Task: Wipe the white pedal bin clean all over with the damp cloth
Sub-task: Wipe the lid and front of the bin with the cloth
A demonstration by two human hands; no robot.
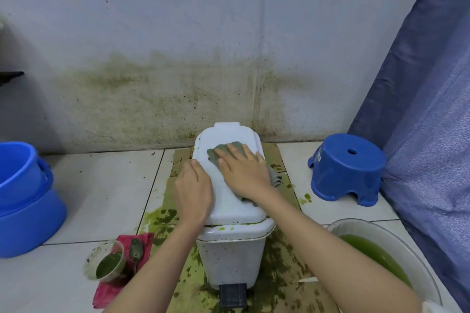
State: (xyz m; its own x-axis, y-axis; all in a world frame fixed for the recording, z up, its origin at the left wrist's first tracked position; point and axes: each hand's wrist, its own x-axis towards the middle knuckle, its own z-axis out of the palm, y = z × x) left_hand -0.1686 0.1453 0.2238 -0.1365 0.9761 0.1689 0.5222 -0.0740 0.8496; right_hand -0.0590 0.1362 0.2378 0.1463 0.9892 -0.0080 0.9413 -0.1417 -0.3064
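Note:
The white pedal bin (230, 254) stands on stained cardboard at the centre, its lid closed and its dark pedal (233, 295) facing me. Green flecks dot its front and rim. My right hand (243, 169) lies flat with straight fingers on the grey-green damp cloth (218, 154), pressing it onto the far part of the lid. One end of the cloth hangs off the lid's right side. My left hand (193, 190) rests on the lid's left edge, fingers bent down over the side.
Stacked blue buckets (24, 198) stand at the left and a blue stool (347, 169) at the right. A white basin of green water (386, 259) sits near right. A plastic cup of green paste (108, 263) and a spoon lie on a pink cloth (122, 282). The stained wall is just behind the bin.

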